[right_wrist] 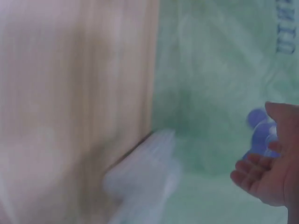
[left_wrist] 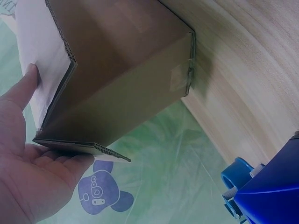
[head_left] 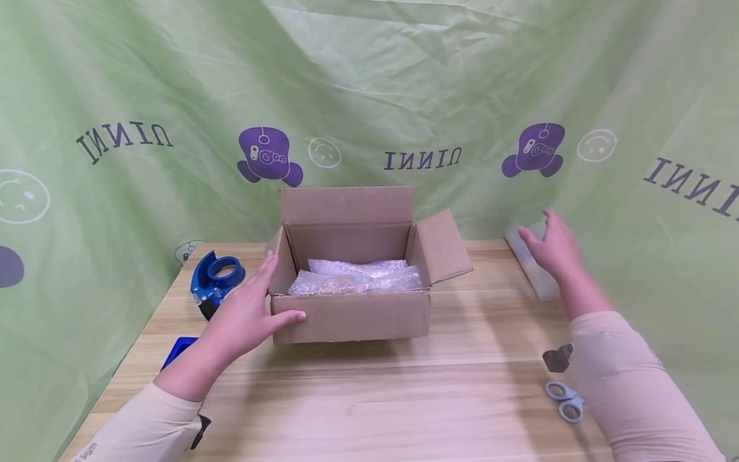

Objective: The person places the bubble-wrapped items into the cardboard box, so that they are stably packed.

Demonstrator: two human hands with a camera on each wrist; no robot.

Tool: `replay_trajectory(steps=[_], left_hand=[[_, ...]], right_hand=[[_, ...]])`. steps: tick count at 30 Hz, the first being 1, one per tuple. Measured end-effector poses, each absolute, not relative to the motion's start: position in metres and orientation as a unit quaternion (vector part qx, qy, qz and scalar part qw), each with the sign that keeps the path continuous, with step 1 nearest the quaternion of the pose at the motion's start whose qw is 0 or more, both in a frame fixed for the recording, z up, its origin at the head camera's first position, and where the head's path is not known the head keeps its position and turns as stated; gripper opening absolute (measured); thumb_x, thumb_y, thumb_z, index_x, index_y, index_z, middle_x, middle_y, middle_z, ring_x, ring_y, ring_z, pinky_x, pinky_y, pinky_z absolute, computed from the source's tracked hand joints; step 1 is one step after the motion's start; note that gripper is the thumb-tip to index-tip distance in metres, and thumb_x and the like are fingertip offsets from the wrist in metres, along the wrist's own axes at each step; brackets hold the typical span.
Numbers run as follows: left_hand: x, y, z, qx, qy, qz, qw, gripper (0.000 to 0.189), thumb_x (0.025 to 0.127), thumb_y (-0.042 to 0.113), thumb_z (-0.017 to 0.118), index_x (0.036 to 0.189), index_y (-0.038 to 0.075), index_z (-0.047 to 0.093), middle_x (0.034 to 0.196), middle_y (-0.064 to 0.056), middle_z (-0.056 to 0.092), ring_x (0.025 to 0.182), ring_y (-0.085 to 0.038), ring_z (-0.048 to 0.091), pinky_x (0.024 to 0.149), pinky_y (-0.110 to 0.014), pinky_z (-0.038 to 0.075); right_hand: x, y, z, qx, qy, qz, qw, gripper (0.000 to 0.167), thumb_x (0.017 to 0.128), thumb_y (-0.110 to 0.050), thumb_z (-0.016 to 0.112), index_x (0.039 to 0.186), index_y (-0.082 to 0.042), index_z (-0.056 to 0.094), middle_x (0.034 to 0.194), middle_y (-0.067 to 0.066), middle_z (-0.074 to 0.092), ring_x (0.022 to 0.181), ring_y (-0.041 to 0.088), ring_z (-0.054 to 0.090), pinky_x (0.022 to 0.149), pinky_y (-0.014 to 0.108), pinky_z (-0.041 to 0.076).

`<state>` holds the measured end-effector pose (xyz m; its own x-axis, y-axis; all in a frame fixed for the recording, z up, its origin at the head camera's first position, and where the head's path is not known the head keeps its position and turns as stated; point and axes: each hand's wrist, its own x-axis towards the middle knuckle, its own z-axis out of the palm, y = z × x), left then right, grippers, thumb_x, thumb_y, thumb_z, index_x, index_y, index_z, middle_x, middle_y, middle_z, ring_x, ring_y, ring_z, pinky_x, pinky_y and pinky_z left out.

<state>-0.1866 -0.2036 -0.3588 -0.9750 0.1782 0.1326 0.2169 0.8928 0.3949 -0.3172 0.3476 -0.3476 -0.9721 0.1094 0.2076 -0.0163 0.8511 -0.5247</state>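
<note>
An open cardboard box [head_left: 351, 317] stands mid-table, its flaps spread. Clear bubble-wrapped packages [head_left: 360, 279] lie inside; what they wrap is mostly hidden. My left hand [head_left: 245, 314] spans the box's near left corner. In the left wrist view its thumb lies on the front flap [left_wrist: 39, 51], and the other fingers touch the outside of the left flap [left_wrist: 84, 148]. Out to the back right, my right hand [head_left: 557, 247] is over a flat stack of translucent wrap [head_left: 534, 273], fingers spread and holding nothing. The right wrist view shows that wrap [right_wrist: 145, 179] blurred, apart from the hand.
A blue tape dispenser [head_left: 216, 279] stands left of the box. Nearer, a blue object [head_left: 179, 350] is partly behind my left forearm. Scissors with light blue handles [head_left: 566, 401] lie beside my right sleeve. Green printed cloth [head_left: 369, 83] hangs behind the table.
</note>
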Motion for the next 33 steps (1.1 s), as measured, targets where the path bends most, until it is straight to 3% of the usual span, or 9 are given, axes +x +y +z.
replay_trajectory(steps=[4, 12, 22, 25, 29, 33], left_hand=[[-0.187, -0.204, -0.359, -0.1, -0.972, -0.208, 0.045, 0.119, 0.076, 0.075, 0.064, 0.159, 0.014, 0.005, 0.165, -0.011, 0.008, 0.145, -0.044, 0.025, 0.11, -0.062, 0.033], [-0.187, -0.203, -0.357, -0.099, -0.971, -0.212, 0.043, 0.119, 0.076, 0.074, 0.064, 0.159, 0.014, 0.005, 0.165, -0.01, 0.007, 0.145, -0.044, 0.025, 0.111, -0.061, 0.032], [-0.186, -0.204, -0.357, -0.099, -0.971, -0.212, 0.046, 0.119, 0.076, 0.076, 0.063, 0.159, 0.014, 0.005, 0.165, -0.01, 0.008, 0.145, -0.044, 0.025, 0.111, -0.061, 0.032], [-0.186, -0.204, -0.357, -0.1, -0.971, -0.212, 0.048, 0.119, 0.076, 0.076, 0.063, 0.159, 0.013, 0.006, 0.165, -0.01, 0.008, 0.145, -0.044, 0.025, 0.111, -0.061, 0.032], [-0.187, -0.204, -0.357, -0.099, -0.971, -0.212, 0.046, 0.119, 0.076, 0.075, 0.063, 0.159, 0.013, 0.006, 0.165, -0.01, 0.007, 0.145, -0.044, 0.025, 0.111, -0.061, 0.032], [-0.187, -0.203, -0.358, -0.097, -0.971, -0.213, 0.043, 0.119, 0.075, 0.075, 0.064, 0.159, 0.014, 0.006, 0.165, -0.009, 0.007, 0.146, -0.044, 0.024, 0.11, -0.061, 0.033]], right_hand=[[-0.315, 0.369, -0.359, -0.054, -0.962, 0.248, 0.097, 0.09, 0.099, -0.052, 0.044, 0.153, 0.008, 0.006, 0.151, 0.042, 0.017, 0.136, 0.061, 0.02, 0.111, 0.07, 0.018], [-0.306, 0.402, -0.387, -0.106, -0.967, 0.23, 0.03, 0.096, 0.099, -0.055, 0.043, 0.149, 0.015, 0.0, 0.143, 0.049, 0.015, 0.13, 0.067, 0.017, 0.107, 0.073, 0.018], [-0.305, 0.41, -0.419, -0.075, -0.981, 0.178, 0.007, 0.101, 0.094, -0.061, 0.048, 0.146, 0.018, 0.014, 0.134, 0.052, 0.024, 0.119, 0.069, 0.027, 0.1, 0.077, 0.025], [-0.302, 0.405, -0.421, -0.059, -0.982, 0.178, -0.01, 0.092, 0.095, -0.056, 0.051, 0.143, 0.018, 0.025, 0.128, 0.053, 0.031, 0.113, 0.068, 0.036, 0.096, 0.075, 0.032], [-0.3, 0.401, -0.427, -0.045, -0.983, 0.174, -0.024, 0.074, 0.095, -0.045, 0.056, 0.127, 0.02, 0.042, 0.116, 0.05, 0.04, 0.099, 0.062, 0.048, 0.082, 0.069, 0.042], [-0.299, 0.399, -0.429, -0.056, -0.982, 0.18, -0.024, 0.064, 0.095, -0.036, 0.058, 0.122, 0.021, 0.046, 0.114, 0.049, 0.042, 0.096, 0.059, 0.05, 0.078, 0.066, 0.044]])
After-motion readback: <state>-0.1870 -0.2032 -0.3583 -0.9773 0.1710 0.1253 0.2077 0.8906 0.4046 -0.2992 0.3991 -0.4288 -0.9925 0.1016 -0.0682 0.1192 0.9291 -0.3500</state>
